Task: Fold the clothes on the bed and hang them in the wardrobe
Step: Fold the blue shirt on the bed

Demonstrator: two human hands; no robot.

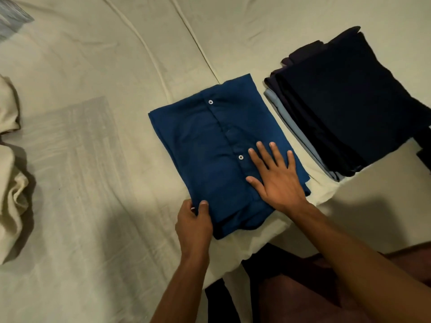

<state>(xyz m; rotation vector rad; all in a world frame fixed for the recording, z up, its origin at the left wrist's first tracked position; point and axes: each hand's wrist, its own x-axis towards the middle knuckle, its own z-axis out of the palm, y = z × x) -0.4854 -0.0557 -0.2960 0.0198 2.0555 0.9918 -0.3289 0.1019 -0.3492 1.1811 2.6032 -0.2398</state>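
A folded blue button shirt (pixel 210 141) lies on the bed near its front corner, placket and two white buttons facing up. My right hand (pixel 275 178) presses flat on the shirt's near right part with fingers spread. My left hand (pixel 194 223) pinches the shirt's near left corner between thumb and curled fingers. To the right sits a stack of folded dark clothes (pixel 345 101), with a light blue garment showing at the bottom edge of the pile.
The pale bedsheet (pixel 93 159) stretches wide to the left and back. A crumpled cream cloth (pixel 11 183) lies at the far left edge. The bed's corner drops off near my legs at the lower right. A grey patterned item (pixel 11 17) peeks in at top left.
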